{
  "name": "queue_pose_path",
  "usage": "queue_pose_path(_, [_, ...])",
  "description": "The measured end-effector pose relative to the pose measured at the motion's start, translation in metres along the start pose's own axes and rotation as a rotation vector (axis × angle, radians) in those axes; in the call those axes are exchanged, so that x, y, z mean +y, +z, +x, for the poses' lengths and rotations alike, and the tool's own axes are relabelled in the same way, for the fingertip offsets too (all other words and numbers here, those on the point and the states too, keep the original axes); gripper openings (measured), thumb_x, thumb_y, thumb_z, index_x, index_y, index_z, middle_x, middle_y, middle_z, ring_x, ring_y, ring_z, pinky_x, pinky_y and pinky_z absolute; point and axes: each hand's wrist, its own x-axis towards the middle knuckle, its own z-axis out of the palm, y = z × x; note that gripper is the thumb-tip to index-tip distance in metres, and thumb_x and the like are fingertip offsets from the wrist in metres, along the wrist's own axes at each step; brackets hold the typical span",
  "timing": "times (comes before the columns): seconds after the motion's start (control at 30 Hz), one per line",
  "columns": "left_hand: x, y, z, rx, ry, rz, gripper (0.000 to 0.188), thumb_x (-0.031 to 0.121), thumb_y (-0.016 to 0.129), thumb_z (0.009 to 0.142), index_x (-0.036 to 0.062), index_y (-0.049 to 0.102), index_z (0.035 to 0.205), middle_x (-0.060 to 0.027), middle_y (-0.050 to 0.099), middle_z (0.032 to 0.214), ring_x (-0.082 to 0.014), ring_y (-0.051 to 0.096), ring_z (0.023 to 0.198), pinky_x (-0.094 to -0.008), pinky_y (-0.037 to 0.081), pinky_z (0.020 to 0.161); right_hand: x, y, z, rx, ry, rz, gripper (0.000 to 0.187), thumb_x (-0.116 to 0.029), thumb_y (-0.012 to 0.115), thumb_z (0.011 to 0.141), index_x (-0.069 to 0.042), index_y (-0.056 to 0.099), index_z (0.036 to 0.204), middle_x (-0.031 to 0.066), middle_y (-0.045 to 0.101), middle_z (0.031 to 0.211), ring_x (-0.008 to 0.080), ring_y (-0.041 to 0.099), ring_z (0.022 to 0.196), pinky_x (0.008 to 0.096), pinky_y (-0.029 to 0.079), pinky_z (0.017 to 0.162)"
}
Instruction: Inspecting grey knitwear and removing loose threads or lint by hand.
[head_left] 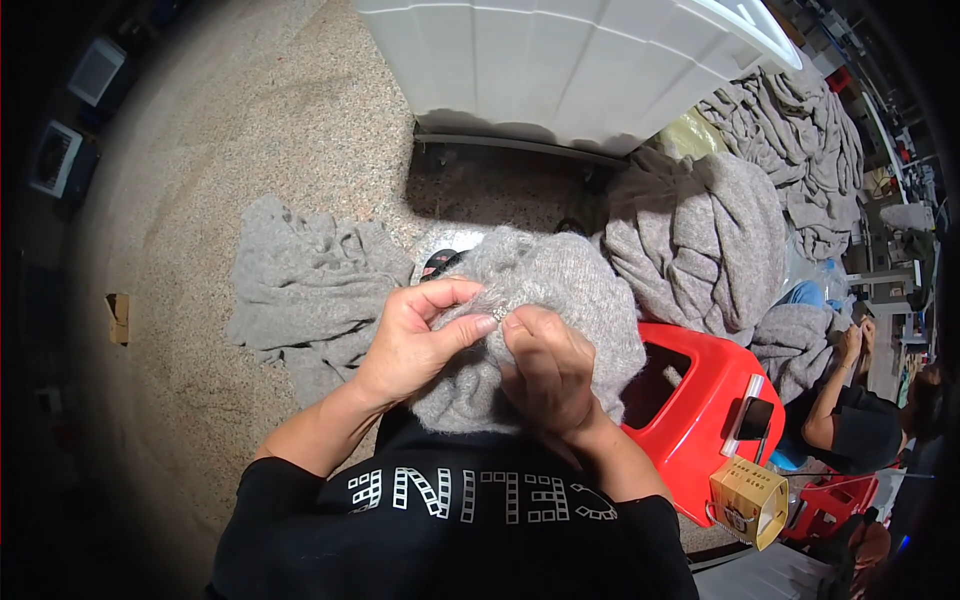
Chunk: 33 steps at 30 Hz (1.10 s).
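Fingers (450, 291) of our left hand (405, 338) hold a fuzzy grey knit piece (596, 287), with thumb and forefinger set on a gathered bit of it. Our right hand (550, 368) is curled in, its fingers closed on the same bit, and its tips all but meet the left thumb. We cannot tell whether anything thin, such as a needle or yarn end, sits between them.

The knit piece lies bunched over our lap, in front of our black top (430, 545). Beyond it stands a white bin (540, 75). To the left, a flat grey heap of knitwear (305, 275) lies on the speckled floor (190, 260); to the right we see a larger grey bundle (705, 245), just behind a red stool (715, 390). On the stool rests a dark, phone-like thing (753, 418), and near its closer edge is a yellow box (745, 488). Further right, a co-worker (855, 425) in a dark top sits near another grey knit (795, 345), both hands raised together.
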Motion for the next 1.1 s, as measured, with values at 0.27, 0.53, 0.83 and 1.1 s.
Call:
queue_pose_path(0.27, [0.003, -0.013, 0.005, -0.092, 0.194, 0.251, 0.02, -0.003, 0.067, 0.074, -0.0051, 0.06, 0.093, -0.0061, 0.061, 0.092, -0.0118, 0.055, 0.086, -0.025, 0.044, 0.078, -0.001, 0.002, -0.001, -0.009, 0.027, 0.13, 0.021, 0.002, 0.057, 0.072, -0.001, 0.053, 0.093, 0.0133, 0.055, 0.091, 0.0236, 0.059, 0.07, 0.0301, 0.049, 0.056])
queue_pose_path(0.53, [0.017, -0.024, 0.004, -0.27, 0.29, 0.435, 0.015, -0.005, 0.065, 0.071, -0.0055, 0.061, 0.086, -0.0111, 0.062, 0.086, -0.0155, 0.058, 0.079, -0.0252, 0.045, 0.07, 0.005, -0.015, 0.019, -0.161, 0.075, 0.501, 0.041, 0.012, 0.051, 0.06, -0.003, 0.053, 0.098, 0.0171, 0.056, 0.097, 0.0302, 0.06, 0.077, 0.034, 0.051, 0.064])
queue_pose_path(0.83, [0.016, -0.022, -0.001, -0.219, 0.564, 0.641, 0.018, -0.007, 0.059, 0.065, -0.0026, 0.063, 0.082, -0.0117, 0.064, 0.083, -0.0191, 0.061, 0.073, -0.0276, 0.048, 0.062, 0.02, -0.018, 0.031, -0.334, 0.075, 0.535, 0.034, 0.007, 0.052, 0.06, 0.001, 0.054, 0.093, 0.0158, 0.055, 0.097, 0.0306, 0.058, 0.086, 0.0338, 0.048, 0.075])
queue_pose_path(1.1, [0.014, -0.022, -0.006, -0.179, 0.571, 0.63, 0.016, -0.009, 0.057, 0.067, -0.0021, 0.063, 0.08, -0.0129, 0.064, 0.08, -0.0189, 0.062, 0.07, -0.0265, 0.048, 0.062, 0.016, -0.013, 0.022, -0.299, 0.206, 0.774, 0.022, -0.001, 0.06, 0.067, 0.0, 0.056, 0.088, 0.013, 0.056, 0.091, 0.027, 0.059, 0.083, 0.0327, 0.047, 0.073])
